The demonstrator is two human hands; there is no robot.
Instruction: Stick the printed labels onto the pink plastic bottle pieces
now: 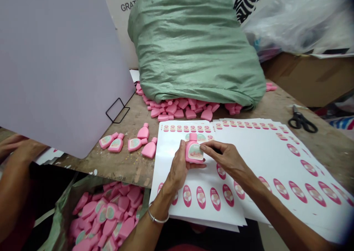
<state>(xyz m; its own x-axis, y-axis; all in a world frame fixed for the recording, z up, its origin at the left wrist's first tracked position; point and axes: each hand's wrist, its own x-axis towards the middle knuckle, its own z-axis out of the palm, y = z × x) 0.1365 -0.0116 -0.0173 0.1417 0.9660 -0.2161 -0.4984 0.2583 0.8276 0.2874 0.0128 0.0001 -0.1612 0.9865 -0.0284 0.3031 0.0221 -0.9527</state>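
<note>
The flat pink plastic bottle (194,151) sits just above the middle of the frame, over overlapping white sheets of pink oval labels (276,159). A green woven sack (193,44) slumps at top centre on a scuffed wooden table (121,166), with loose pink bottles (177,109) spilling beneath it. A lavender board (61,66) blocks the upper left, and black-handled scissors (301,122) lie at right. Another person's hand (19,147) shows at the left edge. The bottle has a pale green oval label on its face. The left hand (179,170) is closed around it from behind, and the right hand (224,159) is partly curled, its fingertips (203,147) touching the label's edge; how firmly they hold is hard to tell.
</note>
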